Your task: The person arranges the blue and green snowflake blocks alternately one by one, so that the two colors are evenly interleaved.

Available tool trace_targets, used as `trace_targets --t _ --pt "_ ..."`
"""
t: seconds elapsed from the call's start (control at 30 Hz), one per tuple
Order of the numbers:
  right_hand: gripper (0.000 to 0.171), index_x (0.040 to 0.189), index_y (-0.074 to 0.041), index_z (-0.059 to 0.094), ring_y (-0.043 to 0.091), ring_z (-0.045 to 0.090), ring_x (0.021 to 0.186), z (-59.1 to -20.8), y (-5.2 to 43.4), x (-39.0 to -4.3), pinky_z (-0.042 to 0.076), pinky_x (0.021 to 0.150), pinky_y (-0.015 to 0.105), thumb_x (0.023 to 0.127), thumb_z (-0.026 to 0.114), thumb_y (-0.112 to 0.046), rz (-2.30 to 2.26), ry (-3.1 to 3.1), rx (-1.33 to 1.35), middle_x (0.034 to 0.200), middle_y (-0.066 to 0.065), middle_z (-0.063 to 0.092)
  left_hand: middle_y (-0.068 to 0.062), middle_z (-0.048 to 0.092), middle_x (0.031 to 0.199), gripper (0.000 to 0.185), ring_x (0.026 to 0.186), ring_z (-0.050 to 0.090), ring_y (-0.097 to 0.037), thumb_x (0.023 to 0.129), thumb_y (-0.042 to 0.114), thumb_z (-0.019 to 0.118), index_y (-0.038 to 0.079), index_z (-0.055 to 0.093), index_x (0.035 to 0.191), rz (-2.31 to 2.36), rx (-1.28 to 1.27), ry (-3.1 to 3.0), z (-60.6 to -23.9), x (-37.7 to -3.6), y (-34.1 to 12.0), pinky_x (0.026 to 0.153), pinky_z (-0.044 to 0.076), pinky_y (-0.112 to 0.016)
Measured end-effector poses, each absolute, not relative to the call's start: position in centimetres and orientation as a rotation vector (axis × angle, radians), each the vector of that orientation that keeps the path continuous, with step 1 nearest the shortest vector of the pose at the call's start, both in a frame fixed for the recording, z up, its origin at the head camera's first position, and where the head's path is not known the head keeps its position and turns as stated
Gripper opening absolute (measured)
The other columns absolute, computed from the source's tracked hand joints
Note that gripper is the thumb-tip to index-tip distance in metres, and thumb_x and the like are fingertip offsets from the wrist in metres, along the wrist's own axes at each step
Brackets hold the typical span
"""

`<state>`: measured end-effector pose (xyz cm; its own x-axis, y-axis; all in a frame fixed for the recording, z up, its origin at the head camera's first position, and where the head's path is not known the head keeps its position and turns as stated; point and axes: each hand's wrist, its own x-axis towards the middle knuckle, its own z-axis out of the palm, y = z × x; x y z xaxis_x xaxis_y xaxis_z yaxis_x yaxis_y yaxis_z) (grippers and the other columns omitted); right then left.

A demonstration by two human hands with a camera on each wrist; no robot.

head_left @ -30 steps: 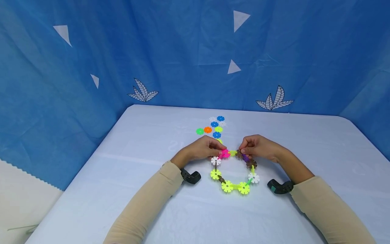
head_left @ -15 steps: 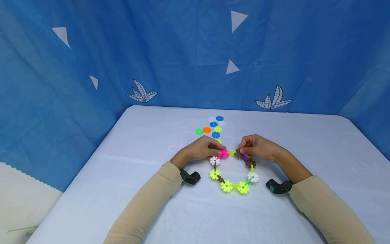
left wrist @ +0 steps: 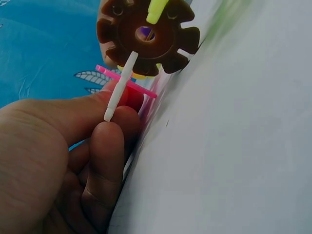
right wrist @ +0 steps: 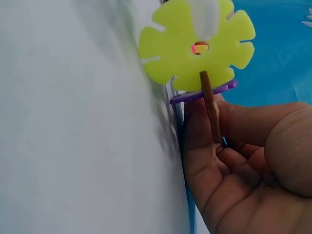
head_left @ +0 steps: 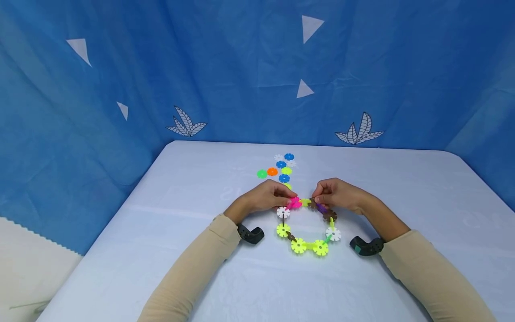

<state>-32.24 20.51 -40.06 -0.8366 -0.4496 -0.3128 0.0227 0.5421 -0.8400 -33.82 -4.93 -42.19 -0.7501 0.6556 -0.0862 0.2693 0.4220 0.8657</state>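
Slotted plastic snowflake discs are joined edge to edge into a ring on the white table. My left hand (head_left: 267, 195) pinches a pink disc (head_left: 295, 202) at the ring's far left. A yellow disc (head_left: 305, 202) links it to a brown disc (head_left: 312, 203), which my right hand (head_left: 339, 195) pinches between thumb and fingers. Beside those fingers a purple disc (head_left: 322, 208) joins the chain. In the left wrist view a white disc (left wrist: 119, 90) stands edge-on by the left fingertips. A yellow-green disc (right wrist: 197, 41) partly covers the purple one in the right wrist view.
Loose discs lie beyond the left hand, among them an orange disc (head_left: 272, 171), a green disc (head_left: 262, 174) and a blue disc (head_left: 284, 178). A blue printed curtain (head_left: 257, 67) hangs behind the table (head_left: 169, 192). Each wrist wears a black camera mount (head_left: 250, 234).
The whole head view shifts slightly leftward with the camera. Both hands keep their hold on the ring, and its shape looks the same.
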Motion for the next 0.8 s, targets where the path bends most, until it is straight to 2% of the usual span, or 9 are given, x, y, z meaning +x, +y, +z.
trace_targets --t 0.3,0.57,0.8 --pt "0.020 0.097 -0.005 0.058 0.021 0.052 0.075 -40.01 20.71 -32.12 0.047 0.067 0.028 0.086 0.063 -0.021 -1.232 2.275 -0.359 0.087 0.007 0.060 0.007 0.065 0.106 0.022 0.080 0.053 -0.010 0.087 0.020 0.061 0.023 0.067 0.108 1.269 0.801 2.224 -42.18 -33.75 -5.05 0.068 0.046 -0.023" --pt "0.023 0.101 -0.004 0.058 0.022 0.052 0.076 -39.94 20.70 -32.27 0.048 0.067 0.028 0.086 0.062 -0.021 -1.244 2.262 -0.370 0.088 0.010 0.059 0.008 0.064 0.109 0.022 0.089 0.055 -0.009 0.088 0.019 0.061 0.023 0.067 0.108 1.272 0.831 2.235 -42.13 -33.78 -5.22 0.075 0.047 -0.023" --pt "0.023 0.102 -0.003 0.058 0.022 0.052 0.077 -40.08 20.74 -32.41 0.048 0.068 0.028 0.087 0.062 -0.020 -1.244 2.268 -0.353 0.090 0.010 0.060 0.006 0.064 0.109 0.022 0.089 0.055 -0.009 0.088 0.019 0.060 0.022 0.066 0.109 1.273 0.843 2.232 -42.10 -33.79 -5.23 0.076 0.047 -0.023"
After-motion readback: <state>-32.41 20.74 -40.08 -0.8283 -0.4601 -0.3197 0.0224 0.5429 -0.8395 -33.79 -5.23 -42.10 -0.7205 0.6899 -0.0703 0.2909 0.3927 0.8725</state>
